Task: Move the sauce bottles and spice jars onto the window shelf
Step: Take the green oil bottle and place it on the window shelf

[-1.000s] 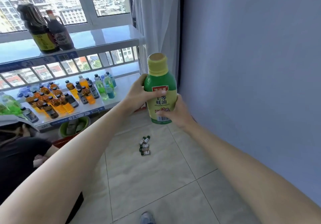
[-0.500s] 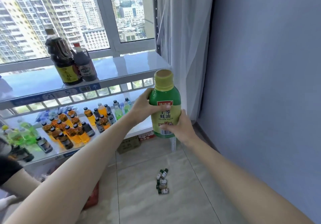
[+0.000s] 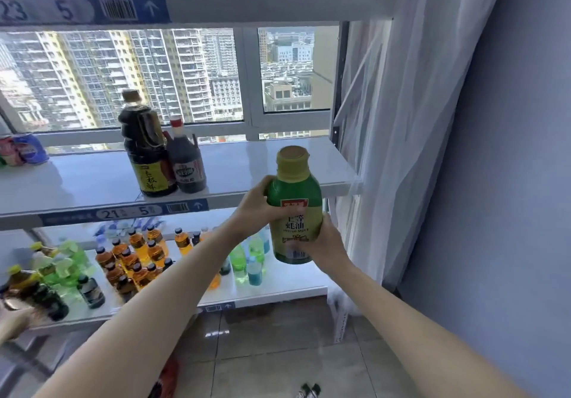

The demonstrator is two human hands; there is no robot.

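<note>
Head view shows the green oyster sauce bottle (image 3: 294, 212) held upright in front of the window shelf (image 3: 278, 165), near its right front corner. Left hand (image 3: 258, 204) grips its shoulder; right hand (image 3: 324, 244) grips its base. Two dark sauce bottles (image 3: 160, 156) stand mid-shelf.

I held the green oyster-sauce bottle (image 3: 294, 209) upright, yellow cap on, just before the window shelf (image 3: 262, 162), where two dark bottles (image 3: 163, 150) stood touching.
</note>
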